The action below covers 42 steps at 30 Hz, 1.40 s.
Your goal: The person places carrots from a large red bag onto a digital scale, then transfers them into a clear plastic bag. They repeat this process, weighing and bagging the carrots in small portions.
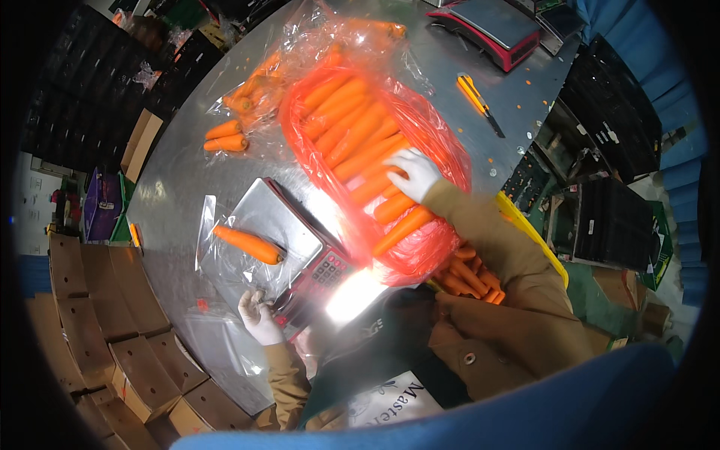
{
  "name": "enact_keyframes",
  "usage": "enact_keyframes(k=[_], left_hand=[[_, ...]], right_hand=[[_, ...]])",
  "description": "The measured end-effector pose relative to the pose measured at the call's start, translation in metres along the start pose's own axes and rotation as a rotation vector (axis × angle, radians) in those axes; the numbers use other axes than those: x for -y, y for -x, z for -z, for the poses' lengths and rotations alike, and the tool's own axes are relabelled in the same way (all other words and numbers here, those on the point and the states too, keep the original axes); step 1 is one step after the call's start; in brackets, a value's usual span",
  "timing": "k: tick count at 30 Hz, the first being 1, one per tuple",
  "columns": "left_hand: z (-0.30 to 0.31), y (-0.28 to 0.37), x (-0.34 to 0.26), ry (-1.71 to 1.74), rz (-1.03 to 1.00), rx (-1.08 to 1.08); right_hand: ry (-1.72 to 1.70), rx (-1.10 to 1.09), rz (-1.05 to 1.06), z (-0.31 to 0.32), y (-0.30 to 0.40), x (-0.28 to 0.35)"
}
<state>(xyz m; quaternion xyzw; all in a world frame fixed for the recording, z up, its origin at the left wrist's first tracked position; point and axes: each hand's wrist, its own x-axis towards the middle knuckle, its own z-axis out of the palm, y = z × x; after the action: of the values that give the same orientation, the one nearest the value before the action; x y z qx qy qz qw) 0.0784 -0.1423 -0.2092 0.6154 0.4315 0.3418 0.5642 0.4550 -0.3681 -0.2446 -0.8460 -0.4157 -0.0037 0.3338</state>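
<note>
A single carrot (250,245) lies inside a clear plastic bag (225,270) spread over the steel platform of a digital scale (281,216). At the bag's mouth, my white-gloved left hand (260,319) pinches the film beside the scale's keypad (328,269). My right hand (415,173), also gloved in white, reaches into a large red plastic bag (306,149) full of carrots (357,126). Its fingers curve over the carrots there, with orange showing between thumb and forefinger; whether they grip one is hidden.
Clear bags of carrots (256,84) and two carrots (226,136) lie at the far left. A yellow utility knife (481,105) with its blade out and another scale (495,28) are at the right. Flat clear bags (225,343) lie near my left arm. A yellow crate (534,236) holds carrot pieces (469,278).
</note>
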Motion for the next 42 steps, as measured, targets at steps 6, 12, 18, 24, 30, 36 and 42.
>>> enact_keyframes(k=[6, 12, 18, 24, 30, 36, 42], left_hand=[[0.016, -0.004, 0.017, -0.077, -0.090, -0.099], [0.011, 0.007, 0.012, -0.030, 0.004, -0.136], [0.005, 0.010, 0.009, -0.043, -0.025, -0.118], [-0.006, 0.010, -0.002, -0.020, 0.010, -0.085], [0.003, 0.012, 0.001, -0.015, -0.023, -0.055], [0.006, 0.022, -0.008, -0.104, -0.065, -0.061], [-0.009, 0.024, -0.017, -0.074, -0.054, -0.066]], right_hand=[[0.547, 0.042, -0.539, 0.051, -0.071, -0.159], [0.225, 0.063, -0.129, 0.047, -0.111, -0.086], [-0.196, 0.236, -0.303, -0.004, -0.094, -0.086], [-0.275, 0.235, -0.188, 0.034, -0.051, -0.045], [-0.436, 0.456, -0.342, 0.063, -0.045, -0.036], [-0.098, 0.203, -0.189, 0.037, -0.054, -0.065], [0.141, 0.337, -0.065, -0.014, -0.105, -0.031]])
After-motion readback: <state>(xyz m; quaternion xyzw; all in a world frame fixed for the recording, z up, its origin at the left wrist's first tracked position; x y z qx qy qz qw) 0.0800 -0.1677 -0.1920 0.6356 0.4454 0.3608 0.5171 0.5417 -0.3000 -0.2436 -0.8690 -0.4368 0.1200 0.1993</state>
